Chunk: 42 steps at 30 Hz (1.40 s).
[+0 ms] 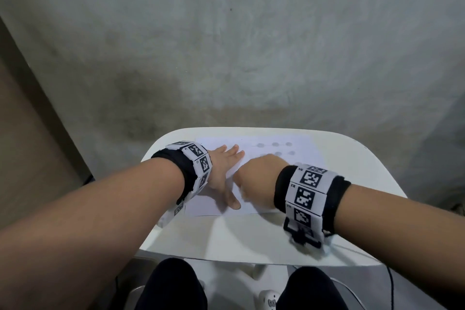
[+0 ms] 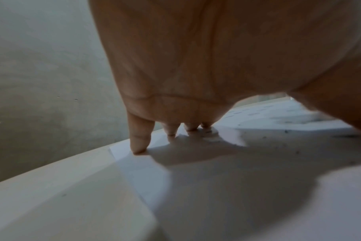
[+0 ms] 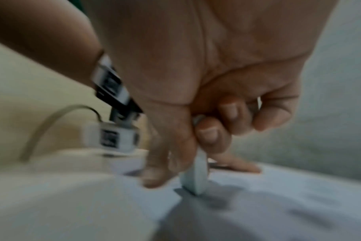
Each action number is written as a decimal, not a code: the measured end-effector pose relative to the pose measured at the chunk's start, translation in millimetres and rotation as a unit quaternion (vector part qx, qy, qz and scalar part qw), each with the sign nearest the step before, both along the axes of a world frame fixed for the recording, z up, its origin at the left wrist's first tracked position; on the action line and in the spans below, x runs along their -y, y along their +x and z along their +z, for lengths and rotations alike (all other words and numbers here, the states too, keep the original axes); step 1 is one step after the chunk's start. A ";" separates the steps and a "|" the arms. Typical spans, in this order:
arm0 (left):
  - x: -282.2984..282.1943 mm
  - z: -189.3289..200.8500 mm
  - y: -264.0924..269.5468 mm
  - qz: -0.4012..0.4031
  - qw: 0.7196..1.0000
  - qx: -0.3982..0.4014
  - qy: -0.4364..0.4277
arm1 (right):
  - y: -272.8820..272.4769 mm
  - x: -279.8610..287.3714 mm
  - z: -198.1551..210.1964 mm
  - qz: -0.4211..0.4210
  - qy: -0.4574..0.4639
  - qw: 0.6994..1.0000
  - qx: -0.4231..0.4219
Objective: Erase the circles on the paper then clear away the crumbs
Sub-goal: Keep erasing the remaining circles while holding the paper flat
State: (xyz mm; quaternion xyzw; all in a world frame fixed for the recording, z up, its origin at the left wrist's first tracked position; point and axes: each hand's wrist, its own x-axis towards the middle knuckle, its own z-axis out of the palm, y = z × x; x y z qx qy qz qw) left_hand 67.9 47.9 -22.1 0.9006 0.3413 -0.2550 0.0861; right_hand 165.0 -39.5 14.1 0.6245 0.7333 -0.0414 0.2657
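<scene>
- The sheet of paper (image 1: 254, 158) lies flat on the small white table (image 1: 226, 234), and the grey circles (image 1: 275, 145) left on it sit in two short rows near the paper's far edge, just beyond the right hand.
- The white eraser (image 3: 196, 176) stands with its lower end on the paper, near the paper's middle; the right hand (image 1: 259, 181) pinches it between thumb and curled fingers, so the rubbing stroke looks to be in hand.
- To do it well, I would keep the strokes short and directed away from the holding hand, so that the paper is pulled taut rather than buckled.
- The left hand (image 1: 221, 173) lies spread on the left part of the paper, its fingertips (image 2: 138, 146) pressing down close to the paper's left edge; that anchoring pressure should hold while the eraser works.
- Dark crumbs (image 2: 286, 131) are scattered on the paper to the right of the left hand; they are best left until the circles are gone.
- The right wrist view is blurred, so where exactly the eraser tip meets a circle I cannot tell.
</scene>
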 end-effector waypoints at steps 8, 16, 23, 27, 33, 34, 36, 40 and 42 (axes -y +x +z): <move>0.8 0.1 0.9 0.001 1.000 -0.009 0.002 | 2.9 4.3 -5.1 0.012 0.020 1.000 -0.013; -4.3 -4.6 1.8 -0.008 1.000 -0.003 -0.001 | -6.1 0.5 2.0 -0.007 0.016 0.999 -0.049; 3.7 4.0 0.6 0.003 1.000 0.012 -0.004 | -9.0 -6.3 7.5 -0.015 0.026 0.998 -0.062; -2.4 -3.3 -0.2 0.012 0.999 0.034 0.001 | -1.0 -12.8 8.9 -0.057 0.031 0.998 0.007; -3.5 -1.5 -0.7 0.003 1.000 0.020 -0.007 | 10.9 -5.2 8.0 -0.053 0.032 0.996 -0.059; -3.2 -1.7 -1.8 0.004 1.000 0.020 -0.008 | 13.7 -5.7 8.3 -0.053 0.040 0.997 -0.032; -2.2 -2.4 -2.1 0.002 1.000 0.013 -0.003 | 10.0 -1.6 4.0 -0.014 0.025 1.000 -0.004; -2.2 -1.8 -2.2 -0.002 1.000 0.009 -0.004 | 18.3 0.3 1.6 -0.023 0.038 0.998 -0.037; -1.5 -1.1 -1.8 0.000 1.000 0.007 -0.006 | 20.1 0.6 0.9 -0.008 0.053 0.999 0.004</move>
